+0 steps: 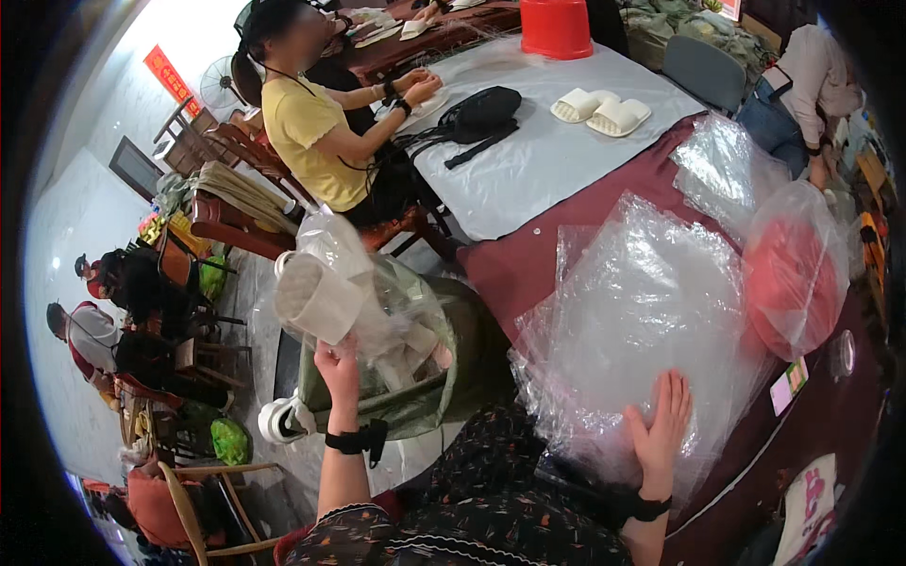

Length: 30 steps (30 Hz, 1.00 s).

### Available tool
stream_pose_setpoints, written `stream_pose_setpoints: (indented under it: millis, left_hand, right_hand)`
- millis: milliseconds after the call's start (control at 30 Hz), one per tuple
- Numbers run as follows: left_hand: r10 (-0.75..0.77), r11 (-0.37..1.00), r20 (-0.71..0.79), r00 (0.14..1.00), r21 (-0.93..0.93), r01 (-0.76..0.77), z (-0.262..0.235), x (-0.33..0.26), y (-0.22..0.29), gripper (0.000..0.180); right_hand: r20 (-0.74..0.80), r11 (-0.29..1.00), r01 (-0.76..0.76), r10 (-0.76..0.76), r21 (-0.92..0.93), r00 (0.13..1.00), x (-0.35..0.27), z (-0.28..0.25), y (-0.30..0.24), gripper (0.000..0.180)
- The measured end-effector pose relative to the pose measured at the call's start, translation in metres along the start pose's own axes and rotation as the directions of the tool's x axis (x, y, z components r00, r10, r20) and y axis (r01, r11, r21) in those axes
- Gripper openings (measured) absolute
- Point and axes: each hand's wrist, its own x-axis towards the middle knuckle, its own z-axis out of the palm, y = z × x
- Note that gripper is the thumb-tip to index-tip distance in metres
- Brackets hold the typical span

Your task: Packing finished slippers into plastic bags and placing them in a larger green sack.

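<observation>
The left hand (340, 363) is up in the air with its fingers pinched around the low end of a pale slipper (316, 297). The slipper looks wide and rounded, creamy in color, and a bit blurry. It is above the open mouth of a big green sack (481, 349). The sack is made of thin, soft, crinkly stuff, and pale things and clear plastic show inside it.

The right hand (661, 420) is not gripping anything. It lies flat, with the thumb out to the side, on a pile of clear plastic bags (642, 292). The bags are thin, slippery and shiny, with wrinkly edges that stick out unevenly. They lie on a smooth, dark red tablecloth (514, 264).

Just beside the pile, on its right, a puffy clear bag has something round and red (791, 278) in it. Farther back, a pair of cream slippers (618, 115) with wide, padded straps sits on a smooth white sheet (538, 179). A floppy black bag (481, 113) with long straps lies near them, and a hard red bucket (555, 28) stands behind.
</observation>
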Motion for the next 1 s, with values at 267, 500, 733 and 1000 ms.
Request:
stream_pose_setpoints:
  millis: [267,500,733,1000]
  left_hand:
    - [-0.958,0.260,0.073,0.278,0.626,0.735,-0.009,-0.072,-0.192,0.066]
    - [-0.580,0.173,0.247,0.777,0.968,-0.179,0.033,0.009,-0.063,0.074]
    - [-0.118,0.832,0.716,0.688,0.450,-0.325,0.211,0.115,0.077,0.071]
    - [-0.514,0.566,0.821,0.249,0.106,0.817,0.526,0.192,0.018,0.064]
  right_hand:
    - [-0.052,1.000,-0.024,0.025,0.010,0.998,-0.005,0.001,0.008,0.077]
    - [-0.009,1.000,-0.024,0.024,0.018,1.000,0.001,-0.004,0.001,0.078]
    - [0.078,0.996,-0.084,0.084,0.008,0.993,0.007,-0.012,-0.007,0.081]
    - [0.183,0.985,-0.175,0.174,-0.011,0.968,0.011,-0.006,-0.004,0.080]
